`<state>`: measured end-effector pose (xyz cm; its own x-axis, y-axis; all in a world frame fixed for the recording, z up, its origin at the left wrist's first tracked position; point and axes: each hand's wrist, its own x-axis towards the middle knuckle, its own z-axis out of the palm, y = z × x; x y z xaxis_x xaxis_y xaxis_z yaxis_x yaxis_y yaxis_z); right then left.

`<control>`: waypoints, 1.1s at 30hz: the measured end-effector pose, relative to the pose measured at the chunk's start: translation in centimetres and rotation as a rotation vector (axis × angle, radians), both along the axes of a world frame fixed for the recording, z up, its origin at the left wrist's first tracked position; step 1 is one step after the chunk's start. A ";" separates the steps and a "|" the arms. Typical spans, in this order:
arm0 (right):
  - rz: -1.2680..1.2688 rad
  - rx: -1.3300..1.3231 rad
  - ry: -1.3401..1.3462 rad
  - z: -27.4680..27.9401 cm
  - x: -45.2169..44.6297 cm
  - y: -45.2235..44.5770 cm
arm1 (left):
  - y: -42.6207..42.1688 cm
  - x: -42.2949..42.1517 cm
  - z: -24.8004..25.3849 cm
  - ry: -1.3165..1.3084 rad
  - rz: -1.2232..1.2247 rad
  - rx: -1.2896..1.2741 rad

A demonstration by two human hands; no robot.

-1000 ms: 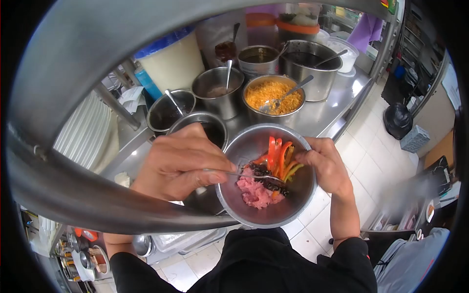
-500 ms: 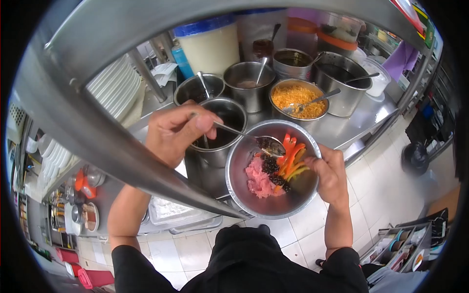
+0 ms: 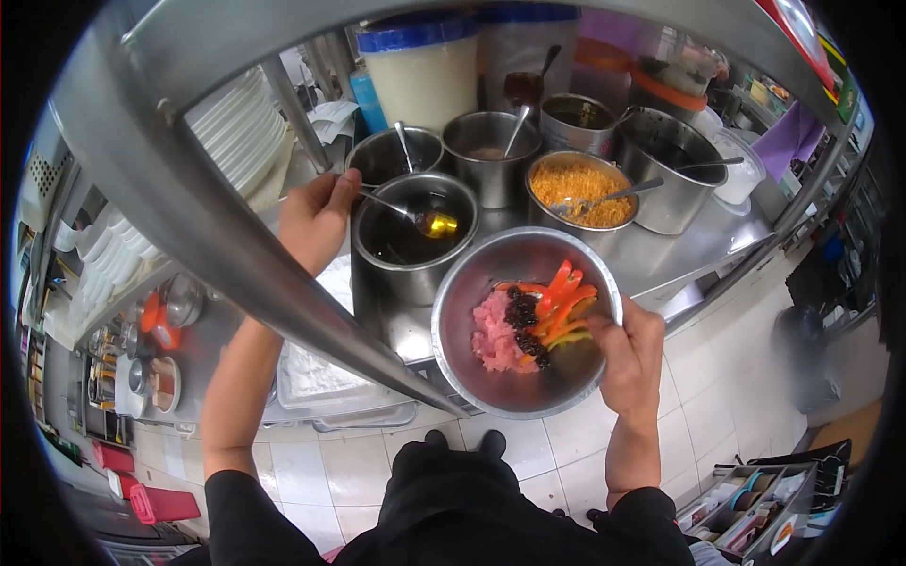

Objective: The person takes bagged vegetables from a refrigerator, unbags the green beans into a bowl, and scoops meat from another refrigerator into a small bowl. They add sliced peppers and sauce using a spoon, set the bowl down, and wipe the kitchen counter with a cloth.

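Observation:
My left hand [image 3: 321, 219] pinches the handle of a metal spoon [image 3: 389, 203], whose bowl holds yellow oil over a steel pot of dark liquid [image 3: 406, 236]. With my right hand [image 3: 630, 349] I grip the right rim of a steel mixing bowl [image 3: 462, 377], held tilted in front of the counter. Inside it lie pink minced meat [image 3: 494, 330], a black chunky paste [image 3: 522, 316] and red, orange and yellow pepper strips [image 3: 564, 300]. Behind the bowl stands a pot of orange crumbs [image 3: 576, 184] with a spoon in it.
More steel pots with spoons [image 3: 491, 156] stand behind. A blue-lidded tub [image 3: 420, 80] is at the back, and stacked plates [image 3: 236, 141] are on the left. A metal shelf rail [image 3: 274, 269] crosses diagonally in front of my left arm. A black bin bag [image 3: 802, 344] is on the right.
My left hand has moved the spoon from the mixing bowl to the pot of dark liquid on the left. The spoon now carries yellow oil. My right hand still holds the bowl.

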<state>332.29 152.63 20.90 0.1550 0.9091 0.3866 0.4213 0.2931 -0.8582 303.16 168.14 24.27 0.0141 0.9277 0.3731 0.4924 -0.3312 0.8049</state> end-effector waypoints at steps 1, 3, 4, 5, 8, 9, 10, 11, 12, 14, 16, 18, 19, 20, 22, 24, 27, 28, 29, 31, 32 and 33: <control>-0.033 0.016 0.000 -0.1 -0.1 -0.5 | -0.2 0.2 0.1 0.108 0.088 0.011; -0.079 0.027 -0.001 -0.5 -0.5 -2.1 | 0.0 0.2 -0.3 0.103 0.044 0.042; -0.108 0.018 -0.013 -0.7 -0.5 -2.9 | -0.1 0.0 -0.2 0.116 0.055 0.017; -0.136 0.011 -0.023 -0.9 -0.5 -3.8 | -0.2 -0.3 -0.1 0.131 0.066 -0.007; -0.136 -0.040 0.035 -1.0 -1.2 -6.7 | 0.7 -3.5 -2.1 0.114 -0.030 0.181; -0.106 -0.093 0.096 -1.0 -1.7 -7.6 | -0.6 -4.5 -0.7 0.189 -0.050 0.261; -0.070 -0.116 0.194 -1.2 -2.6 -8.4 | -3.2 -5.3 0.0 0.049 0.005 0.192; -0.024 -0.145 0.292 -1.6 -3.7 -9.2 | -4.7 -6.9 0.4 -0.082 0.002 0.057; -0.010 -0.187 0.301 -2.1 -4.7 -10.1 | -6.6 -8.9 0.6 -0.107 0.020 0.018; 0.075 -0.247 0.300 -3.2 -7.9 -11.2 | -11.6 -13.1 -0.1 -0.168 0.019 -0.055; 0.269 -0.362 0.315 -3.8 -12.1 -11.2 | -17.2 -17.9 -1.8 -0.210 -0.030 -0.157; 0.362 -0.385 0.216 -4.7 -17.7 -10.5 | -22.6 -22.9 -5.0 -0.268 -0.055 -0.327; 0.393 -0.408 0.126 -5.5 -20.7 -10.3 | -25.1 -25.4 -7.3 -0.324 -0.059 -0.428; 0.460 -0.388 0.129 -6.5 -23.5 -9.8 | -27.6 -27.1 -9.3 -0.404 0.000 -0.461; 0.585 -0.381 0.116 -8.8 -30.1 -8.8 | -32.5 -31.0 -13.4 -0.507 0.088 -0.494; 0.680 -0.362 0.129 -11.8 -36.5 -7.7 | -36.3 -34.6 -16.5 -0.696 0.297 -0.530; 0.762 -0.480 0.159 -14.2 -44.9 -6.9 | -39.8 -38.8 -19.2 -0.725 0.552 -0.490; 0.783 -0.619 0.168 -14.6 -47.5 -6.5 | -40.6 -40.0 -20.0 -0.730 0.574 -0.466; 0.811 -0.605 0.160 -15.9 -50.1 -6.0 | -41.3 -41.0 -20.7 -0.768 0.652 -0.439; 0.794 -0.718 0.247 -18.7 -54.9 -4.9 | -41.9 -43.4 -21.7 -0.811 0.747 -0.385; 0.823 -0.689 0.231 -18.9 -56.9 -4.8 | -41.9 -44.4 -22.2 -0.805 0.752 -0.363; 0.843 -0.682 0.227 -19.9 -58.8 -4.3 | -41.6 -45.6 -22.5 -0.798 0.757 -0.343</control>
